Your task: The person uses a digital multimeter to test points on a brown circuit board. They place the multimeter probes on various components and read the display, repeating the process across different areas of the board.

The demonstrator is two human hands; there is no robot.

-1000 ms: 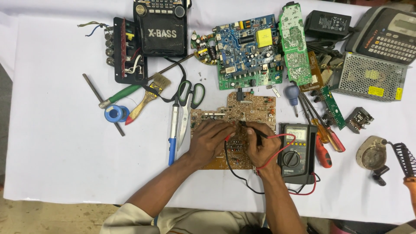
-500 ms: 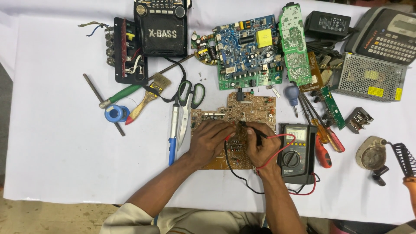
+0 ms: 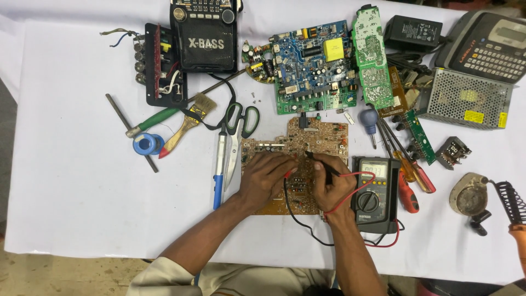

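Observation:
A brown circuit board (image 3: pixel 320 137) lies flat on the white table, solder side up. My left hand (image 3: pixel 264 178) rests on its lower left part and pinches a red-tipped test probe (image 3: pixel 288 174) against the board. My right hand (image 3: pixel 332 185) sits on the board's lower right and holds a black probe (image 3: pixel 320 163) slanted up-left, its tip touching the board. Red and black leads (image 3: pixel 307 230) run from my hands to a dark multimeter (image 3: pixel 375 187) just right of my right hand.
Scissors (image 3: pixel 241 118), a blue-handled tool (image 3: pixel 219 170), a brush (image 3: pixel 186 123) and a solder spool (image 3: pixel 147 144) lie to the left. A radio (image 3: pixel 204 35), green boards (image 3: pixel 312 66), screwdrivers (image 3: pixel 405 164), a mesh power supply (image 3: pixel 466 98) and a soldering iron stand (image 3: pixel 472 196) crowd the back and right.
Both hands stay on the brown board. The probe tips have shifted only slightly; nothing else has moved.

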